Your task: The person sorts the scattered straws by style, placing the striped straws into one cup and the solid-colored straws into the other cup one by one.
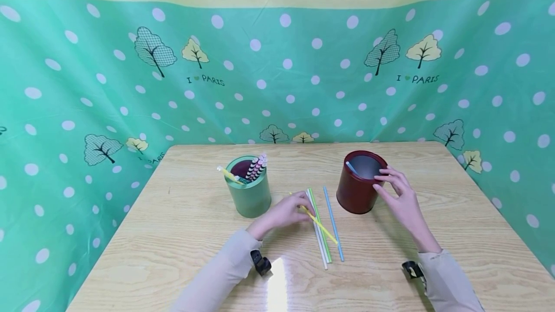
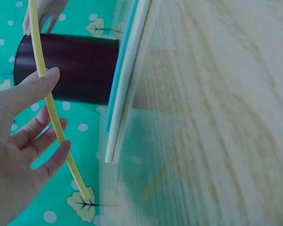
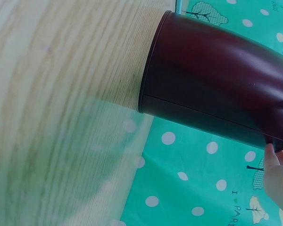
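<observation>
My left hand (image 1: 291, 210) pinches a yellow straw (image 2: 54, 113) between thumb and fingers, slanting above the other straws. Beneath it on the table lie a white straw (image 1: 322, 247), a green straw (image 1: 326, 244) and, a little to the right, a blue straw (image 1: 333, 218). My right hand (image 1: 400, 198) holds the rim of a dark red can (image 1: 356, 191) from the right, thumb against the outer wall. Inside that can leans a blue straw (image 1: 351, 168). In the right wrist view the can's side (image 3: 212, 80) fills much of the picture, and the fingertips are partly cut off.
Left of my left hand stands a green can (image 1: 251, 199) holding several striped straws (image 1: 257, 168) and a yellow one (image 1: 228, 173) leaning over its rim. The wooden table (image 1: 173, 235) ends against a green dotted curtain (image 1: 277, 71) at the back.
</observation>
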Available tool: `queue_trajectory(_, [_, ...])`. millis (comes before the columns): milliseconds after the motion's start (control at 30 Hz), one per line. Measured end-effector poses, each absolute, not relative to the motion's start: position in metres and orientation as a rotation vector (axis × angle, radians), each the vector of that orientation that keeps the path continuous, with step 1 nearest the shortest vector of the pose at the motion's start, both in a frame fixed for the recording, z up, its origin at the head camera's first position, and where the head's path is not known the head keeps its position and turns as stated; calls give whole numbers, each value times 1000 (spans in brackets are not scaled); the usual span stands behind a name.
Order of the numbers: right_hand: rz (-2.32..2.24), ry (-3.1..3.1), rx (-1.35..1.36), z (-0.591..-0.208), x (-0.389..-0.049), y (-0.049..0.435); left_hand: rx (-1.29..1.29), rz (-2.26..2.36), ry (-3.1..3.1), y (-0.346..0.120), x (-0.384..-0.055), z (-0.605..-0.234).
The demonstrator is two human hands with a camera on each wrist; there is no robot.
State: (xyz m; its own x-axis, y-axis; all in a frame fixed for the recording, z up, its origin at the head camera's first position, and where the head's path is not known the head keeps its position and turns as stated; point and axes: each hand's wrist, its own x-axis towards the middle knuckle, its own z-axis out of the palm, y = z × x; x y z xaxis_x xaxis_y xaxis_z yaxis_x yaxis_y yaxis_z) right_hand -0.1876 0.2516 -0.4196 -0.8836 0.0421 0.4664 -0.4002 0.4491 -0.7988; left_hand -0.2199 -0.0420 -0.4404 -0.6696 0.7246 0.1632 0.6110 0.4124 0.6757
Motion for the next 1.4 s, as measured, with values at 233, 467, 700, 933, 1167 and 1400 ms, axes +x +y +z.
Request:
queue_trajectory(233, [1410, -2267, 314, -433, -196, 258, 1170, 1268, 2483, -42, -220, -435])
queue_trajectory(467, [1421, -2288, 302, -420, -187, 252, 1126, 1397, 2474, -43, -221, -428])
queue_trajectory(700, [1432, -2250, 326, -422, -187, 252, 1150, 1479, 2491, -42, -222, -420])
queue_trajectory(933, [1428, -2257, 318, -422, -187, 252, 1114, 1563, 2519, -36, -223, -412])
queue_trajectory(1167, [1471, -2213, 366, -427, -191, 255, 1052, 1694, 2519, -27, -209, -380])
queue_trajectory(1400, [1416, -2280, 303, -419, -188, 251, 1018, 1778, 2544, -19, -218, -377])
